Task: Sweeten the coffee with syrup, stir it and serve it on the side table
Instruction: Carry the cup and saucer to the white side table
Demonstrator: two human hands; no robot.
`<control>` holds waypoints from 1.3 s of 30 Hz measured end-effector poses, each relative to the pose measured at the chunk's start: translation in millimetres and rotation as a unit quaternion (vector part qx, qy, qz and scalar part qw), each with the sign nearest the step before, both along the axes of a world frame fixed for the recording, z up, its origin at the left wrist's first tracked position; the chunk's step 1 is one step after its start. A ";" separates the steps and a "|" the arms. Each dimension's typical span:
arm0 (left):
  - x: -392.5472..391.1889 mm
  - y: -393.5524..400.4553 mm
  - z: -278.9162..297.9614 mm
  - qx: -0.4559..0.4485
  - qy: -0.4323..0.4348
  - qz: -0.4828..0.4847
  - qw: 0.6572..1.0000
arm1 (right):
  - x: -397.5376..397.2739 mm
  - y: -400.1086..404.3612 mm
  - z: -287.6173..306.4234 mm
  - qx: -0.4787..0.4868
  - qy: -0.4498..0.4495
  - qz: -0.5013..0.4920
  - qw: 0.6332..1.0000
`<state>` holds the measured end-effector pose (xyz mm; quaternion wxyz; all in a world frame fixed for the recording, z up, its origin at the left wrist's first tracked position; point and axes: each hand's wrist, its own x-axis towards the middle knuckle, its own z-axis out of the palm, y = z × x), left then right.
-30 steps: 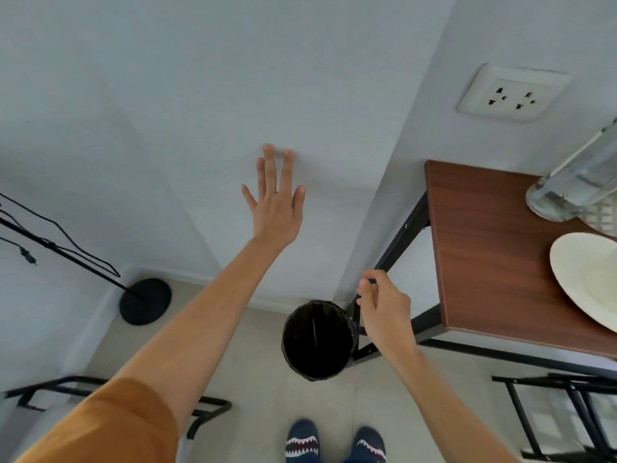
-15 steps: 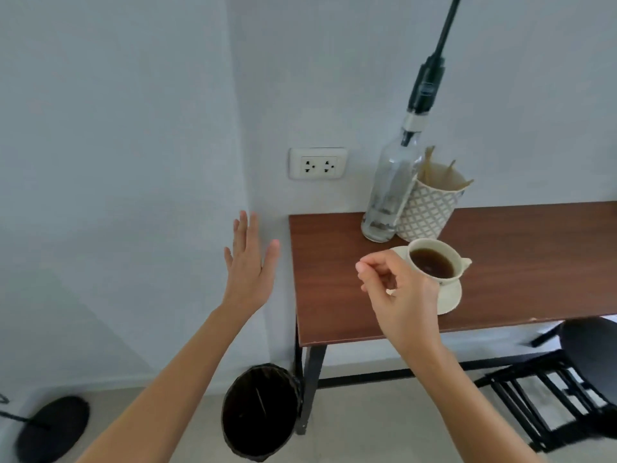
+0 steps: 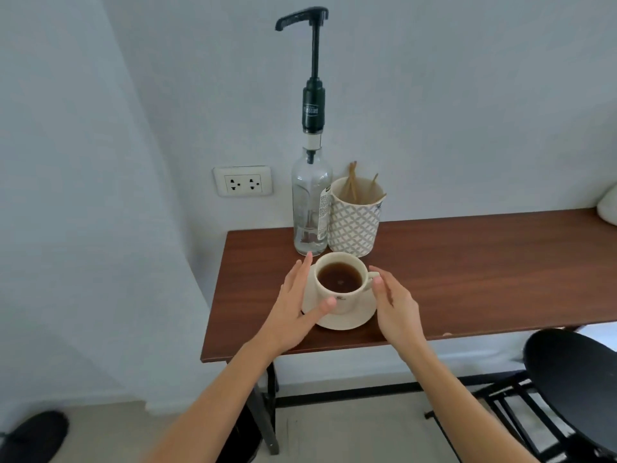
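Coffee cup (image 3: 339,282) on saucer (image 3: 344,320), before syrup pump bottle (image 3: 310,202) (spout overhead). Left hand (image 3: 293,309), right hand (image 3: 395,304) flank cup, fingers spread, grasping nothing, likely to reposition.

White coffee cup (image 3: 340,289) upright on saucer (image 3: 347,320), clear pump syrup bottle (image 3: 310,208) just behind

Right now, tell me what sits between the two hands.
In the head view, the coffee cup on its saucer sits between the left hand and right hand.
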<state>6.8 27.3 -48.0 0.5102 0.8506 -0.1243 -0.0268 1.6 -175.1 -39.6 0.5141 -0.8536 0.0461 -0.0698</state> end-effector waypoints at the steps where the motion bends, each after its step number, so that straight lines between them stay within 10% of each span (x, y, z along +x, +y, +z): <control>1: 0.7 -2.1 -0.1 -0.004 -0.004 0.004 1.000 | 2.6 1.0 -0.2 0.011 0.001 -0.001 1.000; 17: 10.9 1.8 -5.9 0.016 -0.015 -0.005 1.000 | 9.1 16.0 8.2 0.023 0.013 -0.075 0.997; 26: 15.5 23.5 -22.4 0.239 -0.032 -0.037 0.970 | -11.5 22.3 -0.4 -0.104 0.075 -0.073 0.989; 39: 11.0 34.9 -14.9 0.260 -0.034 -0.081 0.962 | -48.2 42.3 -5.6 -0.133 0.117 -0.116 0.977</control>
